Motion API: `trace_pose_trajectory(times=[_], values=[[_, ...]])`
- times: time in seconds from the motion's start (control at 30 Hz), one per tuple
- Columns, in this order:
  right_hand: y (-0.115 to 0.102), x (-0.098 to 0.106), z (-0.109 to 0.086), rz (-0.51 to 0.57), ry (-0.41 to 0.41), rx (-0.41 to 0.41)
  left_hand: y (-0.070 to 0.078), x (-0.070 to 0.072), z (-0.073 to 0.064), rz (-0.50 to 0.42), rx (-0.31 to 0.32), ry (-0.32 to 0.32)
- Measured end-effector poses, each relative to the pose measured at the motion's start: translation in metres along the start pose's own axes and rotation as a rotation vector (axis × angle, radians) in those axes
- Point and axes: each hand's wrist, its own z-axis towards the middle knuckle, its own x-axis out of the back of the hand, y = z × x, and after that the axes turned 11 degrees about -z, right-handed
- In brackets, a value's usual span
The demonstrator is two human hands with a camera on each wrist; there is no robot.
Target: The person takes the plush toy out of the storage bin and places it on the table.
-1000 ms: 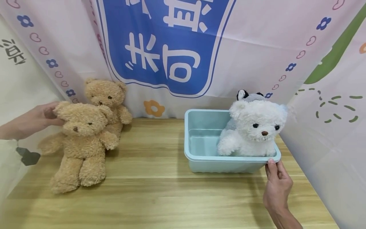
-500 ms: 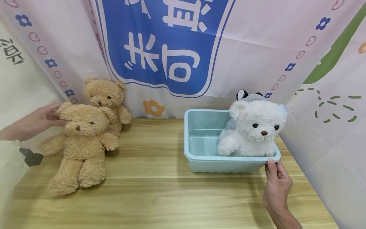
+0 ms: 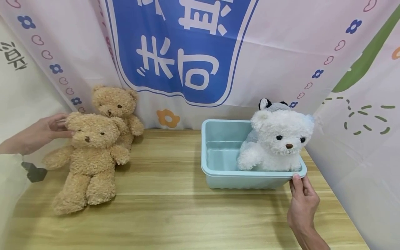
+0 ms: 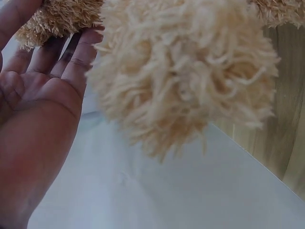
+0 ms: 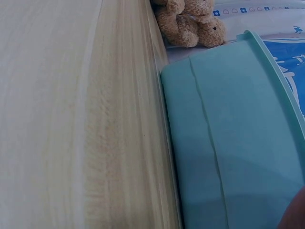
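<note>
On the table, a blue box holds a white bear and gray toy. Right hand grips the box; left hand pinches the front brown bear.

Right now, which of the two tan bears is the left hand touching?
The front bear, nearer the camera: the left hand touches the side of its head. The rear bear, partly hidden behind, is farther from that hand.
</note>
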Motion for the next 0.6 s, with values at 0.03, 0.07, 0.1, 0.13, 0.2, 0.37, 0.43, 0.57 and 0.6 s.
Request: trace_pose_trajectory(times=[0.03,0.07,0.1,0.13,0.2,0.37,0.43,0.57,0.6], values=[[0.0,0.0,0.0,-0.004,0.001,-0.002,0.0,0.0,0.0,-0.007,0.001,-0.001],[0.0,0.0,0.0,-0.007,0.0,-0.002,-0.001,0.0,0.0,-0.004,0.006,0.003],[0.0,0.0,0.0,-0.007,-0.001,0.002,-0.002,0.0,0.0,-0.007,0.011,0.008],[0.0,0.0,0.0,-0.006,0.002,0.003,-0.002,0.0,0.0,0.003,0.019,0.011],[0.001,0.0,0.0,-0.005,0.001,0.006,-0.001,0.0,0.0,0.019,0.026,0.018],[0.002,0.0,0.0,0.006,-0.001,0.008,0.003,0.003,-0.002,0.044,0.0,0.047],[0.002,0.0,0.0,0.013,-0.003,0.01,0.006,0.004,-0.003,0.05,-0.014,0.065],[0.003,0.001,0.001,0.015,-0.007,0.013,0.014,0.003,-0.004,0.084,-0.044,0.098],[0.003,0.0,0.0,0.014,-0.005,0.012,0.016,0.002,-0.003,0.08,-0.056,0.099]])
